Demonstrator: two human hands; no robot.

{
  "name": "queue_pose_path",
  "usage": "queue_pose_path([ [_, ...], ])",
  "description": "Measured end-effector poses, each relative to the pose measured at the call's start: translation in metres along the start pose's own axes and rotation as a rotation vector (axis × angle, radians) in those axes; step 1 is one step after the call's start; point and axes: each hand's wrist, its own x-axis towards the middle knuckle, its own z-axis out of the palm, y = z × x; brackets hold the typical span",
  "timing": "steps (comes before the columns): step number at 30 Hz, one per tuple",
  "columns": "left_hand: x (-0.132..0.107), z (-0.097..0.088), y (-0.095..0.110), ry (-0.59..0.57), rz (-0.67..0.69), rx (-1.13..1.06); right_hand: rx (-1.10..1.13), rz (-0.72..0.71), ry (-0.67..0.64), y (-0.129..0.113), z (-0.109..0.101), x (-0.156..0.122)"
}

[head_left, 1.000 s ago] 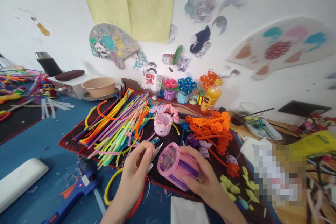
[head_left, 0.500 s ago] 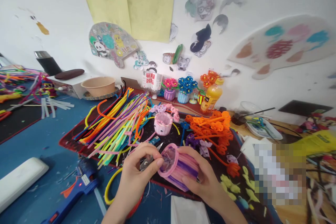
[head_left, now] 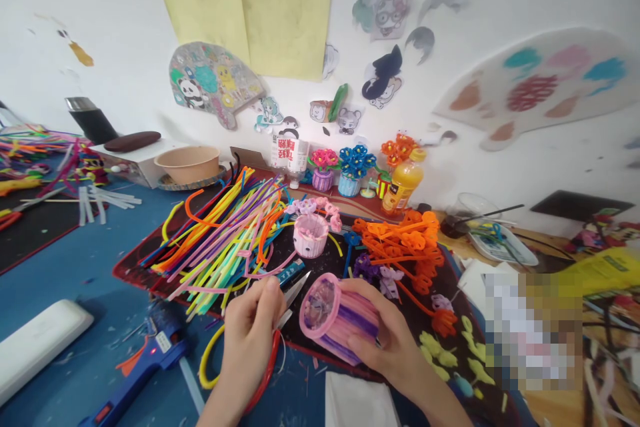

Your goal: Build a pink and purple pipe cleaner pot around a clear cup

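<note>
My right hand [head_left: 387, 330] grips a small cup [head_left: 333, 317] wrapped in pink and purple pipe cleaners, tipped on its side with its pink rim and clear inside facing left. My left hand [head_left: 250, 337] is closed round red-handled scissors [head_left: 287, 300], whose blades are slightly apart and point up-right, just left of the cup's rim without touching it. Both hands hover over the near edge of a black mat [head_left: 305, 267].
A heap of coloured pipe cleaners [head_left: 220, 233] lies left on the mat, orange flower shapes [head_left: 405, 243] right, a small pink cup [head_left: 310, 235] between. A blue glue gun [head_left: 145, 357] and white block [head_left: 35, 343] lie near left. An orange juice bottle [head_left: 403, 187] and little flower pots stand by the wall.
My left hand drew back to the left, away from the cup's rim, and the scissor blades show again. The right hand and cup stayed put.
</note>
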Motion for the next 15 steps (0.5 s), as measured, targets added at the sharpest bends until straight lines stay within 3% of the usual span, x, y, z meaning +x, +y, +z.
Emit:
queue_pose_path([
  [7,0.009,-0.016,-0.013,0.356,-0.044,-0.073,0.053,-0.011,0.100,-0.002,-0.006,-0.001],
  [10,0.017,-0.027,-0.016,0.527,-0.019,-0.001,0.142,-0.007,0.174,-0.003,-0.007,-0.001],
  [12,0.022,-0.031,-0.017,0.546,0.033,0.168,0.214,0.009,0.218,-0.002,-0.008,-0.001],
  [15,0.027,-0.033,-0.017,0.484,0.233,0.514,0.341,0.044,0.246,0.002,-0.011,-0.002],
])
